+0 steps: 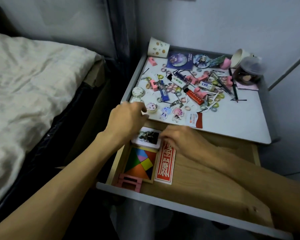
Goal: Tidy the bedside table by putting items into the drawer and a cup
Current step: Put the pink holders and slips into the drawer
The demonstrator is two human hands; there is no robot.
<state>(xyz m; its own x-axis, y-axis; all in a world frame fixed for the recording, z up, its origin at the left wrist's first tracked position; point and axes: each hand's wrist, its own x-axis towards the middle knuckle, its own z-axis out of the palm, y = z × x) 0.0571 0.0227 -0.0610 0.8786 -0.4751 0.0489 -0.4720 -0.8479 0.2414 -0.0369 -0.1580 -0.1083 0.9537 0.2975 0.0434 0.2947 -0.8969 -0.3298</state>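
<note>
Bedside table [232,118]: white top, raised grey rim, crowded toward the back and left with small clutter. A paper cup [158,47] is leaning at the back-left corner.

Drawer [235,144]: standing pulled open below the front edge. Inside, on the left, it is holding a tangram [140,163], a red packet [164,163] lying lengthwise front to back, and a photo card [148,137] behind the tangram.

Right hand [180,137]: reaching into the back of the drawer, fingers bent down where the photo card's right edge and the red packet's top end meet. Whether they are pinching either, I cannot tell.

Left hand [126,118]: hovering over the table's front-left corner, fingers curling inward. I cannot tell whether they are holding anything.

3 charms are lying in a row along the front edge. The nearest charm [151,108] is sitting just to the right of the left fingertips, its chain trailing toward the back. A round tin [138,92] is sitting just beyond the knuckles.

Judgement: the left hand is much the nearer to both. The likely next pick is a short reach right or forward, then a drop straight down into the drawer.
</note>
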